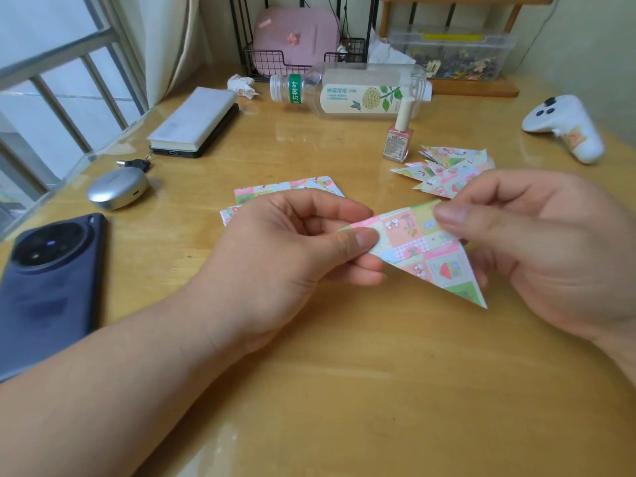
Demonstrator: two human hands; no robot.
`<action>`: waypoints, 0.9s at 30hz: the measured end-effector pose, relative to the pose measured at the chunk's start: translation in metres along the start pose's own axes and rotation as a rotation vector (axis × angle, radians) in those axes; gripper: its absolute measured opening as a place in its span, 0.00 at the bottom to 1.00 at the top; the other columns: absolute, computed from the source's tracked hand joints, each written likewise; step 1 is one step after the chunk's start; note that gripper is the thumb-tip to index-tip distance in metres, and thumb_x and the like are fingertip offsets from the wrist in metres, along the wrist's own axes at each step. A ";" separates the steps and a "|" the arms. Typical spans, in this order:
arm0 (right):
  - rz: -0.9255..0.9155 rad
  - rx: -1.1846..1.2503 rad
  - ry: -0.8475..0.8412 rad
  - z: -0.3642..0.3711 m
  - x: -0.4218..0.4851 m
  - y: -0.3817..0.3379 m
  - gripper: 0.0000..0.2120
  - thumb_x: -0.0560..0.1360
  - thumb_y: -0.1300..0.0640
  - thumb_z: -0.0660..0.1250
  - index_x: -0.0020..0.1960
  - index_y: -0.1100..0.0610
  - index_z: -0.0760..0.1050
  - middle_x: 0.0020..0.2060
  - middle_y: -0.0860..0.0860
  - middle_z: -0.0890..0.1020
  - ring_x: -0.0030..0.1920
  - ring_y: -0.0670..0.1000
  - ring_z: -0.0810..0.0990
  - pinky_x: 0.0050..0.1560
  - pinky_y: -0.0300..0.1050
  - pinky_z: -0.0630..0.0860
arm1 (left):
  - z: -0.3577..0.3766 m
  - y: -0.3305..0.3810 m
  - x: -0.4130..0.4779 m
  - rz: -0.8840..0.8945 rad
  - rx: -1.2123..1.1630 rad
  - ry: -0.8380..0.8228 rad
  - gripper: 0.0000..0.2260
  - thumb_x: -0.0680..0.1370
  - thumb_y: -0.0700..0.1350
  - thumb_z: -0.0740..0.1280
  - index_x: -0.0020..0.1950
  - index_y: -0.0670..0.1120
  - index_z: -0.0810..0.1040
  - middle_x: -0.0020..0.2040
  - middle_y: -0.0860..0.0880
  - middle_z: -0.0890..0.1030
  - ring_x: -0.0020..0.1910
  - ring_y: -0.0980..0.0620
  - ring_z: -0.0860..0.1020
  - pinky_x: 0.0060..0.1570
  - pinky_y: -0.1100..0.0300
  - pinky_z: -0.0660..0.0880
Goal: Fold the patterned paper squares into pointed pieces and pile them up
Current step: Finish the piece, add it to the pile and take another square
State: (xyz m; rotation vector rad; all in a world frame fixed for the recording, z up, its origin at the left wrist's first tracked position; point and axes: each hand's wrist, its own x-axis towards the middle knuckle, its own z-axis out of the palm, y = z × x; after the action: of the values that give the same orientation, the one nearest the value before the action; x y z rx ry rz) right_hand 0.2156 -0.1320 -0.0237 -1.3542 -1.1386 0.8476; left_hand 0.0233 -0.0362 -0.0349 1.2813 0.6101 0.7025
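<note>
A patterned paper folded into a triangle (426, 251) hangs just above the wooden table, one tip pointing down and right. My left hand (292, 249) pinches its left corner between thumb and fingers. My right hand (537, 242) pinches its upper right edge, thumb on top. Behind my left hand lie flat patterned paper squares (292, 188), partly hidden by it. A pile of folded pointed pieces (447, 170) lies at the back right, just beyond my right hand.
A dark phone (44, 290) lies at the left edge, with a silver earbud case (117, 188) and a power bank (196, 122) behind it. A plastic bottle (351, 91) lies on its side. A nail polish bottle (399, 139) stands by the pile. A white controller (564, 127) sits far right.
</note>
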 end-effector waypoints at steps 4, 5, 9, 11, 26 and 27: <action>0.008 -0.012 0.076 0.004 0.001 0.001 0.14 0.58 0.50 0.78 0.37 0.57 0.80 0.29 0.57 0.82 0.26 0.55 0.74 0.24 0.42 0.70 | 0.001 -0.001 0.000 -0.014 0.003 0.007 0.08 0.70 0.33 0.72 0.48 0.37 0.80 0.35 0.39 0.84 0.33 0.45 0.84 0.39 0.54 0.84; 0.001 -0.009 0.091 0.004 0.001 0.000 0.13 0.59 0.50 0.78 0.37 0.57 0.80 0.29 0.56 0.82 0.26 0.55 0.74 0.24 0.42 0.70 | 0.001 -0.001 0.000 -0.017 0.002 0.008 0.08 0.70 0.33 0.72 0.48 0.37 0.80 0.35 0.39 0.84 0.33 0.45 0.84 0.40 0.53 0.84; -0.021 -0.048 0.099 0.006 0.001 -0.002 0.13 0.59 0.52 0.78 0.37 0.59 0.80 0.29 0.57 0.82 0.24 0.53 0.74 0.24 0.41 0.71 | 0.001 -0.002 -0.001 -0.031 -0.015 -0.003 0.09 0.69 0.33 0.72 0.49 0.37 0.80 0.35 0.40 0.83 0.33 0.45 0.84 0.41 0.53 0.84; -0.019 -0.078 0.097 0.007 0.000 -0.002 0.14 0.58 0.51 0.78 0.37 0.59 0.81 0.29 0.58 0.82 0.25 0.53 0.74 0.25 0.41 0.71 | 0.001 -0.002 -0.001 -0.047 -0.038 -0.017 0.10 0.69 0.33 0.72 0.49 0.37 0.80 0.36 0.40 0.83 0.33 0.45 0.83 0.39 0.55 0.83; 0.001 -0.087 0.087 0.009 -0.002 -0.004 0.18 0.57 0.57 0.78 0.44 0.55 0.76 0.36 0.51 0.84 0.36 0.50 0.81 0.41 0.43 0.82 | 0.003 -0.007 0.000 -0.137 -0.059 -0.029 0.10 0.71 0.33 0.72 0.52 0.37 0.82 0.37 0.42 0.84 0.33 0.49 0.84 0.38 0.59 0.83; 0.017 -0.074 0.060 0.008 -0.003 -0.006 0.19 0.57 0.58 0.77 0.45 0.55 0.75 0.36 0.51 0.84 0.35 0.50 0.81 0.37 0.44 0.81 | 0.003 -0.007 0.000 -0.132 -0.069 -0.023 0.12 0.70 0.33 0.72 0.53 0.37 0.82 0.37 0.42 0.84 0.33 0.49 0.84 0.38 0.59 0.82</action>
State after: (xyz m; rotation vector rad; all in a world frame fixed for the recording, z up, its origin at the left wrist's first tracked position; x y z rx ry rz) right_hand 0.2063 -0.1327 -0.0194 -1.4424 -1.1225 0.7793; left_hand 0.0263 -0.0393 -0.0410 1.1729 0.6403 0.5942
